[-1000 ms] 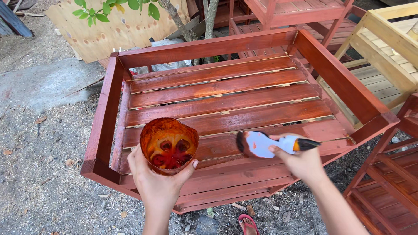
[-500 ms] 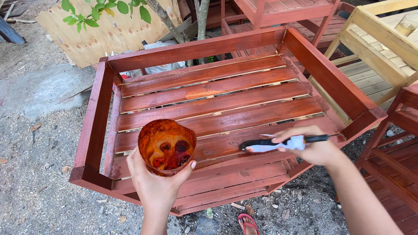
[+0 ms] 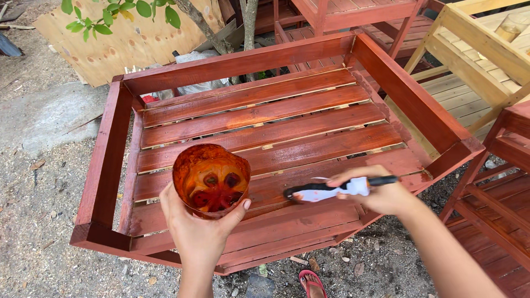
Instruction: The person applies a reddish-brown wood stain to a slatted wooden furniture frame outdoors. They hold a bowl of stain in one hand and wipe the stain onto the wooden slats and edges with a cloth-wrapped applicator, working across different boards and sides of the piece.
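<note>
Right hand (image 3: 381,193) lowered brush (image 3: 326,191) flat onto red slat (image 3: 309,157).

Left hand (image 3: 199,232) cups a stain-smeared container (image 3: 210,179); right hand (image 3: 381,193) lays a brush (image 3: 331,191) on red slats (image 3: 259,135).

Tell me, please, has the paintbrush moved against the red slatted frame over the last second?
Yes. The paintbrush in the right hand has dropped from above the slats onto a front slat of the frame.

The slatted seat (image 3: 259,118) lies open from above, walled in by the back rail (image 3: 237,63) and the two side arms (image 3: 107,157). The left hand (image 3: 199,232) with its cut plastic cup (image 3: 211,179) blocks the near-left slats, and the right hand (image 3: 378,193) with its brush (image 3: 331,191) blocks the near-right. An unpainted wooden frame (image 3: 480,49) crowds the right side.
</note>
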